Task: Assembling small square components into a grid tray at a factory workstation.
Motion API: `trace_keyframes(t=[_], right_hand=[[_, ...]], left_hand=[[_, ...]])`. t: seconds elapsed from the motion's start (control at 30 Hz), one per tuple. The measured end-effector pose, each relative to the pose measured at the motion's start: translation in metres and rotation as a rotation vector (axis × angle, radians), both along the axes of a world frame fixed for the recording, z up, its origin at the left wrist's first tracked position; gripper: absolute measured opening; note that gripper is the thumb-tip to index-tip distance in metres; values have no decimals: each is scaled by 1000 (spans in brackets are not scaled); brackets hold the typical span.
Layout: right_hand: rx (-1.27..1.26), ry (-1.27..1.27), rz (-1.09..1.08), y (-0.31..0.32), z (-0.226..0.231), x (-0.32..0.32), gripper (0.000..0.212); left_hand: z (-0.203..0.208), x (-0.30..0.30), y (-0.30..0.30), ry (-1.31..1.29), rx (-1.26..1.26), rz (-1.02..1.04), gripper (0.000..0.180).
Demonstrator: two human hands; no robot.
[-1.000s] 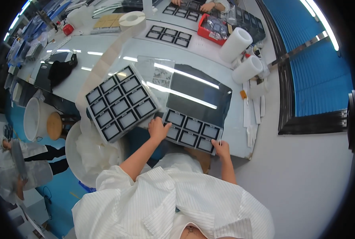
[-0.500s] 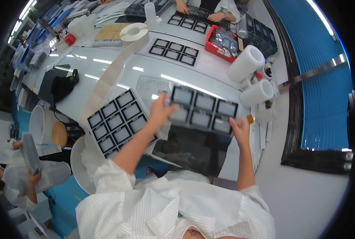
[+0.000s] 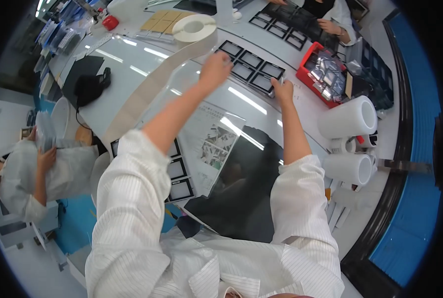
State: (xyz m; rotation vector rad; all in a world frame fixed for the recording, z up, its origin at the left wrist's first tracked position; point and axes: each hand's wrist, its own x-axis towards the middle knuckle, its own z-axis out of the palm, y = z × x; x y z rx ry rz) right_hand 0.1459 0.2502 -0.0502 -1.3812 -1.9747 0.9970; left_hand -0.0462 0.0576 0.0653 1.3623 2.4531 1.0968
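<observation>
A sheet of black rectangular frames with pale windows (image 3: 251, 59) lies at the far side of the white table. My left hand (image 3: 214, 73) is closed with its fingertips at the sheet's near left edge. My right hand (image 3: 283, 92) pinches its near right corner between thumb and fingers. Another sheet of black frames (image 3: 180, 188) lies nearer me, partly hidden under my left sleeve. Between my forearms are a printed paper with pictures (image 3: 215, 144) and a glossy black sheet (image 3: 246, 193).
A wide strip roll (image 3: 194, 27) trails its strip across the table. At right stand a red bin of silvery packets (image 3: 325, 74) and white foam rolls (image 3: 348, 116). Across the table, a co-worker's hand (image 3: 329, 26) rests by black frames; another person at left holds clear trays (image 3: 46, 130).
My hands have moved away from me, carrying the held frame sheet to where another frame sheet lay. The view has shifted, and my left forearm now covers part of the nearer sheet.
</observation>
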Motion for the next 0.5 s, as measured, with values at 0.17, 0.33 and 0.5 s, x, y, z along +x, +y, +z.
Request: trace_keyframes(t=[0.17,0.33,0.5], right_hand=[[105,-88,-35,-30,26,-1,61],[132,58,81,-74,46,100,48],[388,-561,174,-203,50,266,32]], left_hand=[[38,124,-139,-243,-21,-352,26],[55,194,-233,-533,-79,-418,21],[40,185,-317,-421,66,4,14]])
